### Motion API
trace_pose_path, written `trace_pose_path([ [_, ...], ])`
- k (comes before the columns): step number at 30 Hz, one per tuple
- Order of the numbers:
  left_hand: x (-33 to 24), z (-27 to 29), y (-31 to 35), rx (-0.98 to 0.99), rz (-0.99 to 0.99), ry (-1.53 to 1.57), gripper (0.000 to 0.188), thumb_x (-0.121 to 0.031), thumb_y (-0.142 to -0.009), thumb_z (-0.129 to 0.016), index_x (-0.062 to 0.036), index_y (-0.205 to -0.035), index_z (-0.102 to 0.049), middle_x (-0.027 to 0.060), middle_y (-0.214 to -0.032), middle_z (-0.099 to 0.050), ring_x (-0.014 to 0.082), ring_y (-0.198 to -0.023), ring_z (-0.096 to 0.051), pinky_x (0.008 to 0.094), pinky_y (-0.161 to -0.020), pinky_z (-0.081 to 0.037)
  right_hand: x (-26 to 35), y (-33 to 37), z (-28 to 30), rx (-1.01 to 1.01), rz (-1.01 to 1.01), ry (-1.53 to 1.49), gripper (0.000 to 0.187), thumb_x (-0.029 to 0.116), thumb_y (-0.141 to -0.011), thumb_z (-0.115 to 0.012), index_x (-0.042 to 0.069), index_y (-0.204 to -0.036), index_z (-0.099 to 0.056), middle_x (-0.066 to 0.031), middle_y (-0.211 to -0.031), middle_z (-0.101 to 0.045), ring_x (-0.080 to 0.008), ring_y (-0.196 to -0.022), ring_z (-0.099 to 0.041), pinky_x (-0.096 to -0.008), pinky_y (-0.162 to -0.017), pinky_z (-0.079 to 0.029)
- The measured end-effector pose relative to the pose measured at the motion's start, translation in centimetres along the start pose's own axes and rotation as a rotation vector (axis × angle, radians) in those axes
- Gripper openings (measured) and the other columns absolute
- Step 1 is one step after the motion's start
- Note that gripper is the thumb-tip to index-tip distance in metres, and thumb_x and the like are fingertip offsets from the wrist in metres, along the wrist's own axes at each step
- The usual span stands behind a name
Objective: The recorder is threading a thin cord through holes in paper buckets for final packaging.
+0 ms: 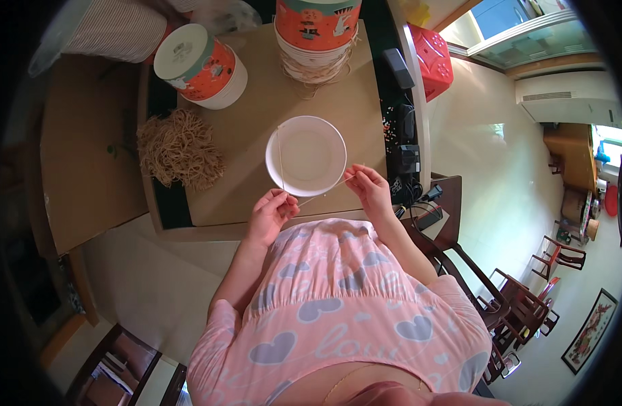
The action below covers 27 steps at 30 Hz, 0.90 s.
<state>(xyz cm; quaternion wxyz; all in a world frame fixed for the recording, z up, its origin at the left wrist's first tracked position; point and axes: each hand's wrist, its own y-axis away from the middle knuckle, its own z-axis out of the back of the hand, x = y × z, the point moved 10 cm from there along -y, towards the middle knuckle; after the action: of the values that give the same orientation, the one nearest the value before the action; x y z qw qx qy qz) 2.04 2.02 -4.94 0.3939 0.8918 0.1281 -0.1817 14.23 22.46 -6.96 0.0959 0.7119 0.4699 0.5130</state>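
A white round paper tub (305, 157) stands open side up on the brown board in front of me. My left hand (272, 213) is at its near left edge, fingers pinched on a thin beige string. One stretch of this string (281, 159) runs up across the tub's left side to its far left rim. Another stretch passes between my hands along the near rim, and my right hand (369, 189) pinches it at the tub's near right. Left of the tub lies a tangled heap of beige strings (181, 150).
An orange-and-white stack of paper tubs (317, 30) with strings hanging round it stands at the back. Another orange tub (201, 68) sits upside down at back left, near a bagged stack of tubs (118, 30). Black power adapters and cables (409, 159) line the table's right edge.
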Motion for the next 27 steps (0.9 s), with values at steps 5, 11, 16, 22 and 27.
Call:
trace_pose_path([
  [5,1.0,1.6,0.4,-0.109,0.039,-0.062,0.008,-0.013,-0.093,-0.055,-0.007,-0.098,-0.054,0.0069,-0.089,-0.064,0.0162,-0.077,-0.063,0.033,-0.076,-0.053,0.3,2.2,-4.2,0.206,-0.131,-0.223,0.018,0.0,-0.091,-0.044,0.009,-0.107,-0.044,-0.0025,-0.067,-0.044,-0.0118,-0.057,-0.04,-0.0257,-0.054,-0.035],
  [11,-2.1,2.8,1.1,-0.284,-0.302,-0.617,0.007,-0.01,-0.088,-0.063,-0.0053,-0.09,-0.058,-0.0013,-0.074,-0.059,0.0058,-0.062,-0.052,0.0202,-0.054,-0.042,1.5,5.9,-8.2,0.425,-0.042,0.115,0.016,0.003,-0.093,-0.043,0.01,-0.106,-0.04,0.0013,-0.065,-0.035,-0.0076,-0.056,-0.03,-0.0223,-0.051,-0.025],
  [16,-2.2,-6.5,1.5,-0.002,-0.208,-0.511,0.013,-0.009,-0.086,-0.067,-0.003,-0.098,-0.064,-0.0052,-0.068,-0.056,0.0012,-0.057,-0.048,0.0163,-0.051,-0.038,1.0,7.5,-10.3,0.589,0.036,0.271,0.017,0.0,-0.093,-0.042,0.008,-0.107,-0.037,0.0006,-0.07,-0.04,-0.0072,-0.06,-0.034,-0.0212,-0.053,-0.027],
  [22,-0.8,-7.5,-0.3,0.146,-0.211,-0.557,0.01,-0.011,-0.086,-0.068,-0.0024,-0.091,-0.065,-0.0002,-0.077,-0.063,0.0027,-0.061,-0.052,0.0186,-0.052,-0.041,-0.2,7.8,-10.3,0.567,0.009,0.327,0.016,0.001,-0.095,-0.043,0.006,-0.109,-0.037,0.0007,-0.072,-0.044,-0.006,-0.063,-0.037,-0.0204,-0.056,-0.031],
  [27,-3.3,-8.9,1.0,0.063,-0.564,-1.01,0.009,-0.011,-0.087,-0.064,-0.0024,-0.086,-0.062,0.0072,-0.074,-0.062,0.0152,-0.059,-0.057,0.0294,-0.053,-0.045,-0.7,6.5,-8.2,0.4,0.194,0.652,0.012,0.008,-0.095,-0.055,0.0,-0.101,-0.05,0.0013,-0.076,-0.053,-0.0028,-0.068,-0.046,-0.0178,-0.059,-0.037],
])
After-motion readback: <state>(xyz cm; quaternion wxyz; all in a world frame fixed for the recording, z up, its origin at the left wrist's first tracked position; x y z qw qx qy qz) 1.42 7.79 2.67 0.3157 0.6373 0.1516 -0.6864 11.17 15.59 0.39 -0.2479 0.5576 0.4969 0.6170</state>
